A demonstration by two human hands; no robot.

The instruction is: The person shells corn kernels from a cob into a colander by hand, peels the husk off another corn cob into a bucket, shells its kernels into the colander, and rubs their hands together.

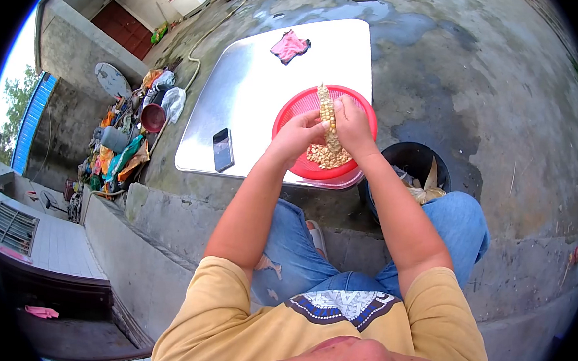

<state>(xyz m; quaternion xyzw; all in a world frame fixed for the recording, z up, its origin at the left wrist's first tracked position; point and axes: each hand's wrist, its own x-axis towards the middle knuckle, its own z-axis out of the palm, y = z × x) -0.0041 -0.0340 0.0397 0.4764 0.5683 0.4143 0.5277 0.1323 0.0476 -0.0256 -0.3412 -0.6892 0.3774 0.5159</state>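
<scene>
Both hands hold a corn cob upright above a red plastic basket. The cob is partly bare, with pale kernels still on part of it. My left hand is closed on the cob's left side, thumb and fingers against it. My right hand wraps the cob from the right, its thumb near the upper part. Loose corn kernels lie heaped in the bottom of the basket, below the hands. The basket stands at the near right corner of a shiny metal-topped table.
A phone lies near the table's front left, and a pink cloth at its far side. A black bucket with husks stands by my right knee. Assorted clutter is piled on the left.
</scene>
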